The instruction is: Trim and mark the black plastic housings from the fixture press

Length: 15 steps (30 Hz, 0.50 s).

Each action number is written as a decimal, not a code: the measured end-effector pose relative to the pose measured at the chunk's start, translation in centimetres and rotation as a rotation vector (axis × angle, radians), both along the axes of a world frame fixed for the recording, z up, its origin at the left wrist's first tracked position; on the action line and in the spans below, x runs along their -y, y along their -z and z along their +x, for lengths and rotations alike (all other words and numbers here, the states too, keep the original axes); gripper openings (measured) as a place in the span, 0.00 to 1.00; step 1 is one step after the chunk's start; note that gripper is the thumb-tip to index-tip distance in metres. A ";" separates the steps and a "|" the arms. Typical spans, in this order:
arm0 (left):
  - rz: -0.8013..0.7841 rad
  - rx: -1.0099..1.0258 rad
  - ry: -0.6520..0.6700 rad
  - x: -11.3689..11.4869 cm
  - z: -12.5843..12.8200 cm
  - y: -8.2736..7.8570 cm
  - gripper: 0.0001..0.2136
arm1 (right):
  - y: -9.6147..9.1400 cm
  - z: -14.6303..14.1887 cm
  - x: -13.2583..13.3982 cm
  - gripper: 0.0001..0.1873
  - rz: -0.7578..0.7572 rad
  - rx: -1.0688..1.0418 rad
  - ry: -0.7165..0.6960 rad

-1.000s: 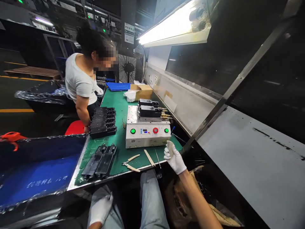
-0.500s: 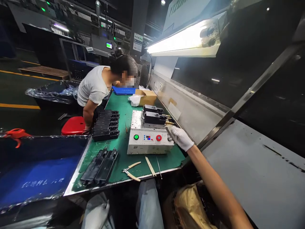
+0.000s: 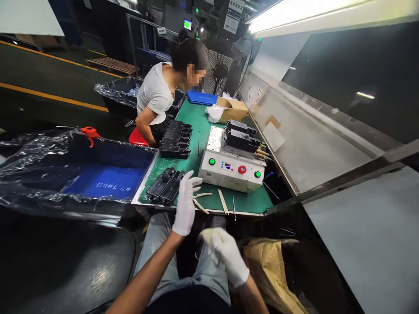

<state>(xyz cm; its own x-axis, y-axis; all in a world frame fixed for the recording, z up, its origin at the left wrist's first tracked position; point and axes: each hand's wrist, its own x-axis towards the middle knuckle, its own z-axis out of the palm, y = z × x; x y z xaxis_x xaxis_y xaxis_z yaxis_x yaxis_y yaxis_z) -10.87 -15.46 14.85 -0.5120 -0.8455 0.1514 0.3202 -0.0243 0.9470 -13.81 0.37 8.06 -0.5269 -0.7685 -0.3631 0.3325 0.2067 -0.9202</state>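
Note:
My left hand (image 3: pixel 186 203), in a white glove, is raised at the table's near edge with its fingers apart and nothing in it. Beside it lie two long black plastic parts (image 3: pixel 166 185) and a pair of side cutters (image 3: pixel 202 205), partly hidden by the fingers. Over my lap is my right hand (image 3: pixel 225 255), also gloved, its fingers smeared by motion. A beige flat-handled tool (image 3: pixel 223 201) and a thin metal rod (image 3: pixel 234 206) lie beyond it. Behind them stands a white control box (image 3: pixel 225 174) with green and red buttons, carrying black plastic housings (image 3: pixel 242 138).
A row of black housings (image 3: pixel 176 141) sits on the green table (image 3: pixel 196 117). A person (image 3: pixel 157 91) in a white shirt sits at its left side. On the left is a plastic-lined bin (image 3: pixel 108 157); a cardboard box (image 3: pixel 234 111) stands at the back.
My right hand has come back from the control box's right side to above my lap. My left hand has risen from my lap to the table edge. The view has shifted.

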 end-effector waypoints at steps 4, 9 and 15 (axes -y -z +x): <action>0.038 0.039 0.172 -1.0 -0.3 2.3 0.27 | -2.8 -0.2 0.1 0.28 -0.077 -0.024 0.275; 0.103 0.161 0.185 0.6 0.3 3.0 0.27 | -3.7 0.8 -1.9 0.27 -0.112 0.313 -0.021; 0.007 0.312 0.575 -0.9 3.2 0.7 0.11 | -2.9 1.8 -2.6 0.21 -0.337 0.777 -0.005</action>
<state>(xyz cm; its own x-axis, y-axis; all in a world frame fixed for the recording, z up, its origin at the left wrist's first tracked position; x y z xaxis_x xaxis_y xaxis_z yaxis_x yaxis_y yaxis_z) -7.63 -14.58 14.14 -0.9019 -0.4241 -0.0818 -0.0355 -0.1158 0.9926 -12.04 3.02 10.96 -0.2190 -0.9023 -0.3712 0.8956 -0.0349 -0.4435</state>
